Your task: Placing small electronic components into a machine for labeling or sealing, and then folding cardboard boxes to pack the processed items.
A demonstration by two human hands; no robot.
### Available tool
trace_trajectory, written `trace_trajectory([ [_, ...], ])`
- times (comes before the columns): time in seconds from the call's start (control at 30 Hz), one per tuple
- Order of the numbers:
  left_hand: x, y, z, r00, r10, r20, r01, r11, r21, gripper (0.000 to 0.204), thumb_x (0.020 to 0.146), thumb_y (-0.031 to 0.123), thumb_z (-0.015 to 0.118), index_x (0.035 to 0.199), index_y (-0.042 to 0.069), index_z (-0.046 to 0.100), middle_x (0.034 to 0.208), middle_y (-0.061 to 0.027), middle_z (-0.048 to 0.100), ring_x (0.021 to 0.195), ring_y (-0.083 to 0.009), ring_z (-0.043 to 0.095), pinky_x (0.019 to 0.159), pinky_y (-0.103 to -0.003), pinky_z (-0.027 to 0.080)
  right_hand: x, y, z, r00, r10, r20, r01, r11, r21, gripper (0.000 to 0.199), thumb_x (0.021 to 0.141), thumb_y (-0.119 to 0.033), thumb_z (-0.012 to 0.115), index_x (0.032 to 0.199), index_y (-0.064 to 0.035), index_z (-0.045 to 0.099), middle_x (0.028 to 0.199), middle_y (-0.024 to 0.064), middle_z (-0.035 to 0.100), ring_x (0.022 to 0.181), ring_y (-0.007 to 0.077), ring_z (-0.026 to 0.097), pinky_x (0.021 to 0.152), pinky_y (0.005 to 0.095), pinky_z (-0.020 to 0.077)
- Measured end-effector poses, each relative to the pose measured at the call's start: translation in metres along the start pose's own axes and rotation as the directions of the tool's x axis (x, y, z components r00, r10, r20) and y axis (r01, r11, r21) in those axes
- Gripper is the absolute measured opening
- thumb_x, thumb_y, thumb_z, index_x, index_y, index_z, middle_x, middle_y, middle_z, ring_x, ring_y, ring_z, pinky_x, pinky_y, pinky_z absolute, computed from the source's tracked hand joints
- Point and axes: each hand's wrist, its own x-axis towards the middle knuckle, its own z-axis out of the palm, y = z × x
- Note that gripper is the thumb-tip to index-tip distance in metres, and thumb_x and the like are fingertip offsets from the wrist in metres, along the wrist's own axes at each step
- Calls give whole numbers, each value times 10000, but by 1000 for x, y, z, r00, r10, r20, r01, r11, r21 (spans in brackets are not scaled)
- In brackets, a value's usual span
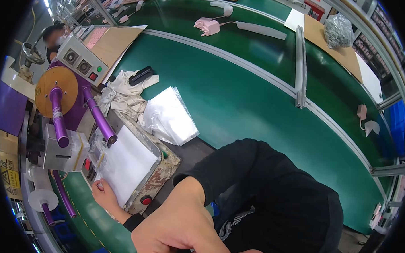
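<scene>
My left hand (pixel 104 196), a black band around its wrist, rests at the near edge of a worn machine bed (pixel 158 180). Its fingers are slightly bent and apart, beside the white sheet (pixel 129 162) on the bed and close to some crumpled clear plastic (pixel 101 159). Nothing shows in its grasp. Close to the camera, my right hand (pixel 176 226) is bent at the wrist below a black sleeve. The back of that hand faces up; its fingertips are hidden or cut off by the lower edge.
Purple rollers (pixel 100 116) and a control box (pixel 82 62) stand at the left. Behind the bed lie clear bags (pixel 171 118), a cloth (pixel 123 94) and a black object (pixel 141 75). A pink plug adapter (pixel 207 26) lies on the green conveyor. Another person (pixel 53 38) is far left.
</scene>
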Motion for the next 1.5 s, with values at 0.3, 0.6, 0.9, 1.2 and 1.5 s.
trace_trajectory([
  [0.3, -3, 0, 6, 1000, 0, 5, -1, 1000, 10, 311, 940, 329, 715, 1028, 31, 699, 768, -88, 545, 774, -288, 536, 723, -439, 449, -4, -3, -3, 997, 80, 8, -80, 984, 161, 343, 898, -246, 781, 1035, 48, 669, 970, 118, 674, 901, 242, 652, 796, 345, 520],
  [0.6, 5, 5, 22, 945, 203, -256, -213, 977, -10, 266, 861, 295, 768, 943, 50, 702, 772, -148, 646, 736, -364, 613, 695, -487, 480, -18, 32, -92, 657, 746, -109, -545, 570, 615, 349, 836, -290, 836, 766, -59, 582, 795, 21, 526, 653, 123, 484, 574, 272, 390],
  [0.9, -9, 13, 1, 980, 80, -185, -80, 997, 10, 259, 866, 343, 747, 924, 99, 682, 759, -89, 603, 795, -333, 591, 720, -500, 437, -38, 54, -133, 664, 710, -235, -478, 644, 597, 218, 928, -226, 771, 902, -96, 598, 858, 2, 511, 566, 47, 436, 538, 237, 352],
  [1.2, -8, 12, 5, 976, 79, -204, -82, 997, -6, 253, 861, 334, 745, 909, 101, 661, 786, -77, 606, 809, -329, 583, 738, -495, 428, -39, 56, -131, 653, 728, -207, -507, 624, 595, 191, 931, -205, 762, 899, -94, 610, 842, 1, 511, 555, 46, 440, 538, 237, 354],
  [1.5, -8, 12, 3, 971, 89, -223, -89, 996, 10, 243, 865, 324, 750, 903, 101, 663, 770, -74, 592, 801, -324, 582, 737, -488, 435, -37, 57, -125, 652, 740, -165, -530, 601, 598, 146, 945, -176, 753, 919, -88, 639, 842, 11, 523, 549, 50, 436, 538, 248, 347],
])
